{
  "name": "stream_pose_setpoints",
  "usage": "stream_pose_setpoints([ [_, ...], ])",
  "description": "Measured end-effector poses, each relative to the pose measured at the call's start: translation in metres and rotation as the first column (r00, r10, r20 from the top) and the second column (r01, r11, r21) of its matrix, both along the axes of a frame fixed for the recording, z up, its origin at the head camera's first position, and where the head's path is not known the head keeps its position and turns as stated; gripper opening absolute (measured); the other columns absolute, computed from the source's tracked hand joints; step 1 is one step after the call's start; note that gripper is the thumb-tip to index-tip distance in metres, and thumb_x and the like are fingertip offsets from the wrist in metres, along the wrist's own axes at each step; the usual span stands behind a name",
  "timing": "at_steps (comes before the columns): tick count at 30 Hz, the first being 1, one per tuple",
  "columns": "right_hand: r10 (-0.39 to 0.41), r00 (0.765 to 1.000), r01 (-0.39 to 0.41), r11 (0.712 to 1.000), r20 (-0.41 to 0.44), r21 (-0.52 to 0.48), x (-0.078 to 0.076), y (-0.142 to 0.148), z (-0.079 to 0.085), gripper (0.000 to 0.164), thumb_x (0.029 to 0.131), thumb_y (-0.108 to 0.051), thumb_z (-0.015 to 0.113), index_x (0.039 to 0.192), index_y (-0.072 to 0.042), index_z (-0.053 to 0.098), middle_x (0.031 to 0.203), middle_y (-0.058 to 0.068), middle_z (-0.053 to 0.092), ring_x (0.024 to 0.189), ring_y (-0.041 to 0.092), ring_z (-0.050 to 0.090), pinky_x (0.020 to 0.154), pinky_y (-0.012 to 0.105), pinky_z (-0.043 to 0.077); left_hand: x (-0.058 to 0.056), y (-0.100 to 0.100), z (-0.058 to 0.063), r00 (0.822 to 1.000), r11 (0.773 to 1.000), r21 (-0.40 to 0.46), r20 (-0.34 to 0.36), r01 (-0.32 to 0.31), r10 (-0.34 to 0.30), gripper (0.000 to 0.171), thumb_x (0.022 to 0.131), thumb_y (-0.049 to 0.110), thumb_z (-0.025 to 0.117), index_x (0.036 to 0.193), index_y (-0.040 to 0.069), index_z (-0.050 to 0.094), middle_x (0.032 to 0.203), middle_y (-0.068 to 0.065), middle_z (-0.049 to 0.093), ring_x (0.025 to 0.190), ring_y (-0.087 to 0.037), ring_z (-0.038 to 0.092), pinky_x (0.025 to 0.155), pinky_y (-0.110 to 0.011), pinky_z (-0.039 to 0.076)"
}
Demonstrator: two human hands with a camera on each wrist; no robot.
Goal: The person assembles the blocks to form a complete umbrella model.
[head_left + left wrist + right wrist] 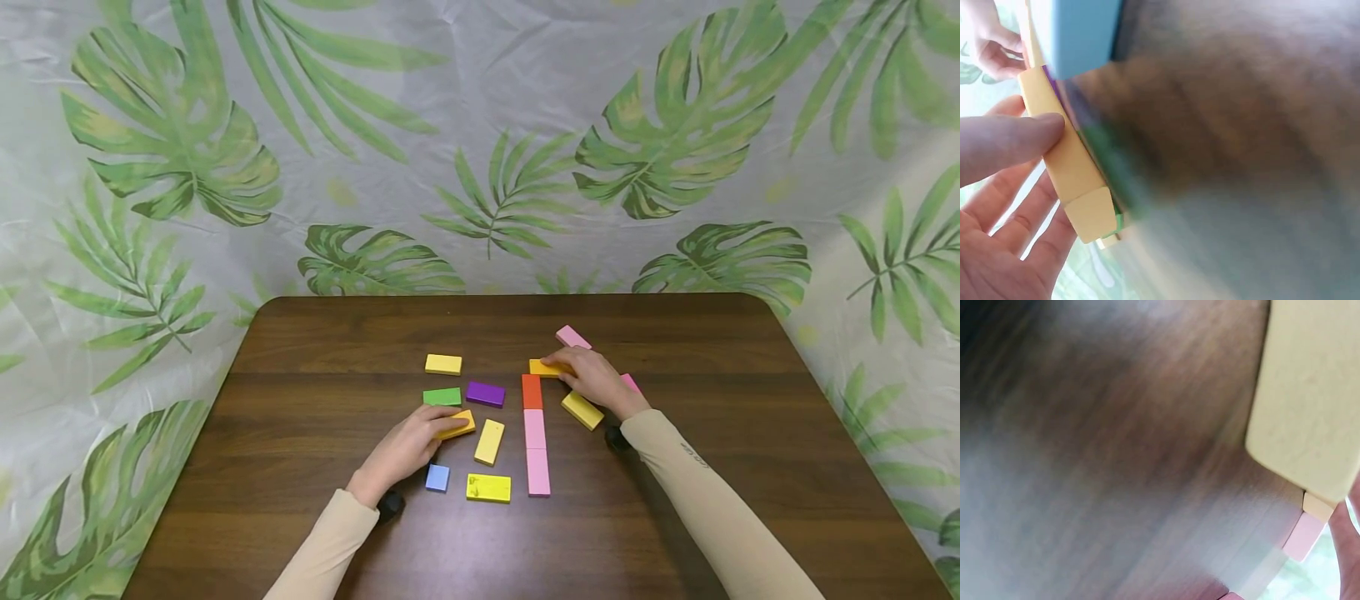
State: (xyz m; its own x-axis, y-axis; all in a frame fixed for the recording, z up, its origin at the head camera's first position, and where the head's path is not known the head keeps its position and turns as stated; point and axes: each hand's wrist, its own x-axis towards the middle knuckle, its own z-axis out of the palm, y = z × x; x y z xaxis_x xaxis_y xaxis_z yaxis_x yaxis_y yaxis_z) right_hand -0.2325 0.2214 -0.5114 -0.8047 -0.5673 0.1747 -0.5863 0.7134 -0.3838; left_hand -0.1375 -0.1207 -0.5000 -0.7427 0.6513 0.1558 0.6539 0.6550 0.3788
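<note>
My left hand (401, 450) pinches a yellow-orange rectangular block (1075, 150), thumb on one face and fingers behind it. A green block (442, 397) lies just beyond it, and a small blue block (438, 477) on the near side. Over at the right, my right hand (597, 379) holds an orange block (542, 367) at the far end of a line. That line runs toward me through a red block (532, 392) and two pink blocks (536, 429). Under the right wrist lies a yellow block (582, 410), large in the right wrist view.
Between the hands lie a purple block (486, 394), a pale yellow block (489, 442) and a bright yellow block (488, 488). Another yellow block (443, 364) lies farther back. One pink block (573, 337) sits beyond the right hand, another pink block (631, 382) beside its wrist. A leaf-patterned cloth (495, 167) hangs behind the table (315, 367).
</note>
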Motion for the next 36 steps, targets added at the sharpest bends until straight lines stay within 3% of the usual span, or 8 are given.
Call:
stream_pose_setpoints([
  [5, -0.005, 1.000, 0.005, 1.000, 0.001, 0.009, 0.000, 0.000, -0.001, 0.033, 0.085, 0.003, 0.068, 0.117, -0.004, 0.066, 0.118, 0.013, 0.064, 0.113, 0.034, 0.056, 0.097, 0.050, 0.041, -0.009, 0.002, 0.007, 0.999, 1.000, 0.026, -0.036, 0.008, -0.007, 0.041, 0.087, -0.003, 0.066, 0.125, 0.013, 0.066, 0.126, -0.011, 0.059, 0.115, -0.026, 0.054, 0.093, -0.037, 0.047],
  [12, -0.007, 1.000, 0.007, 1.000, 0.003, 0.008, -0.001, 0.001, 0.000, 0.033, 0.085, 0.002, 0.068, 0.118, -0.005, 0.067, 0.117, 0.013, 0.064, 0.113, 0.033, 0.056, 0.098, 0.049, 0.041, -0.033, 0.011, 0.012, 0.995, 0.997, 0.062, -0.092, 0.050, -0.045, 0.042, 0.085, -0.008, 0.065, 0.123, 0.011, 0.066, 0.126, -0.009, 0.059, 0.116, -0.025, 0.053, 0.095, -0.036, 0.045],
  [24, -0.005, 1.000, 0.005, 1.000, 0.014, 0.018, -0.002, 0.001, 0.000, 0.033, 0.086, 0.000, 0.068, 0.119, -0.005, 0.066, 0.119, 0.012, 0.063, 0.115, 0.033, 0.055, 0.099, 0.050, 0.040, -0.074, 0.036, 0.012, 0.998, 0.999, -0.012, -0.032, 0.049, -0.049, 0.041, 0.088, -0.011, 0.058, 0.121, 0.011, 0.068, 0.130, -0.007, 0.057, 0.118, -0.024, 0.052, 0.101, -0.037, 0.041],
  [36, -0.004, 1.000, 0.004, 1.000, 0.018, 0.023, -0.001, 0.001, 0.000, 0.032, 0.087, 0.000, 0.067, 0.119, -0.005, 0.066, 0.119, 0.012, 0.064, 0.115, 0.033, 0.055, 0.099, 0.050, 0.040, -0.103, 0.066, 0.012, 0.998, 0.997, -0.054, 0.033, 0.051, -0.049, 0.044, 0.088, -0.012, 0.052, 0.121, 0.012, 0.068, 0.129, -0.005, 0.058, 0.114, -0.023, 0.053, 0.099, -0.033, 0.041],
])
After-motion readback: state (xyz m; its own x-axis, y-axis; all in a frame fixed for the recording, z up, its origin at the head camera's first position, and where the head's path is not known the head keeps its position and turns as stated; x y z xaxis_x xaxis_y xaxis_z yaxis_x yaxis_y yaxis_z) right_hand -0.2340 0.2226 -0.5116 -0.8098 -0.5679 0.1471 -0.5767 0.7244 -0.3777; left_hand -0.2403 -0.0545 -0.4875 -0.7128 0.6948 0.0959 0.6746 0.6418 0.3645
